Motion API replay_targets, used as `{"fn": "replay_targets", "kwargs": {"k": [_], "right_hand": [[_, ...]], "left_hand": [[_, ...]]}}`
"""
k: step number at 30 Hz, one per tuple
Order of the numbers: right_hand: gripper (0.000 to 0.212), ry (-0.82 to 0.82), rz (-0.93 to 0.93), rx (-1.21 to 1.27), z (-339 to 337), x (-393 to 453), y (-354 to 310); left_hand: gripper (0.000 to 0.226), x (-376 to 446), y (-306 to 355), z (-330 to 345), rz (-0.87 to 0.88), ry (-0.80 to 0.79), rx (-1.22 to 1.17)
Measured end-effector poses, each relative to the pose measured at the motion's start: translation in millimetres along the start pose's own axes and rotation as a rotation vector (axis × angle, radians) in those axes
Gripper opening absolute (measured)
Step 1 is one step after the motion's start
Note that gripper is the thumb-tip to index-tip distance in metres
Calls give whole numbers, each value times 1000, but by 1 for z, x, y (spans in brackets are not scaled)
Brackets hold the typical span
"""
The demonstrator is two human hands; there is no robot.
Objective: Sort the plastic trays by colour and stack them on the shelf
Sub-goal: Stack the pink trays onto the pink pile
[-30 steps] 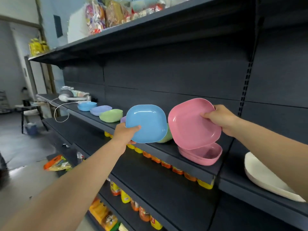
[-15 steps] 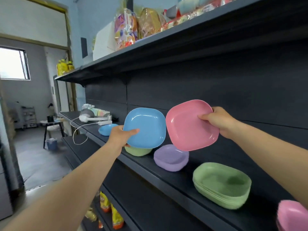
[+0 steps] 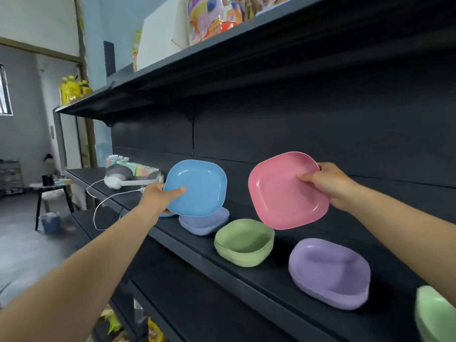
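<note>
Far left on the shelf (image 3: 246, 270): a white corded appliance (image 3: 116, 180) and a pastel pack (image 3: 134, 166), not part of the sort. Next, left hand (image 3: 158, 198), grip closed on the blue tray (image 3: 197, 187), thumb across its inner face, tray tilted up and held above the shelf over a periwinkle stack (image 3: 204, 223); sliver of another blue piece just visible behind the wrist, likely the blue pile. Then a green stack (image 3: 244, 243) near the shelf's front edge. Right hand (image 3: 328, 183), grip pinching the pink tray (image 3: 286, 191) by its right rim, tray tilted and aloft, clear of everything. Below it, a purple stack (image 3: 330, 272); a paler green stack (image 3: 434, 317) cut by the right edge. Step in hand, by judgement: carrying two sorted trays to matching piles. Next: lower blue leftward onto blue; no pink pile in view here, so pink needs taking elsewhere.
</note>
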State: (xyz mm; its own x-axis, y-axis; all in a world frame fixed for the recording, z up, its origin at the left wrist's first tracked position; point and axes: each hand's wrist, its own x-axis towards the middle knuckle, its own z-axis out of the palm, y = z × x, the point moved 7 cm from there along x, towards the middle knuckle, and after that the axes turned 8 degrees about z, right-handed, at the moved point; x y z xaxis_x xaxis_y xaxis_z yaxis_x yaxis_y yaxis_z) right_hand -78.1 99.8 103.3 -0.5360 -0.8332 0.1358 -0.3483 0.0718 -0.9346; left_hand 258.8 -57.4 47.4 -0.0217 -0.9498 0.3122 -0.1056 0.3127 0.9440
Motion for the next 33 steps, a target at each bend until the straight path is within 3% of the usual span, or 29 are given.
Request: {"fn": "replay_targets", "kwargs": {"k": [11, 17, 24, 28, 33], "right_hand": [[21, 135, 160, 107, 143, 74, -8], [20, 199, 232, 113, 196, 110, -3], [19, 219, 280, 70, 223, 131, 14], [15, 235, 291, 48, 223, 135, 17], [16, 271, 297, 33, 218, 138, 19]], "left_hand": [[35, 197, -86, -56, -76, -235, 146], [30, 269, -149, -51, -135, -334, 195], [42, 317, -192, -33, -151, -484, 444], [70, 328, -200, -23, -123, -578, 611], [58, 326, -207, -12, -142, -693, 677]]}}
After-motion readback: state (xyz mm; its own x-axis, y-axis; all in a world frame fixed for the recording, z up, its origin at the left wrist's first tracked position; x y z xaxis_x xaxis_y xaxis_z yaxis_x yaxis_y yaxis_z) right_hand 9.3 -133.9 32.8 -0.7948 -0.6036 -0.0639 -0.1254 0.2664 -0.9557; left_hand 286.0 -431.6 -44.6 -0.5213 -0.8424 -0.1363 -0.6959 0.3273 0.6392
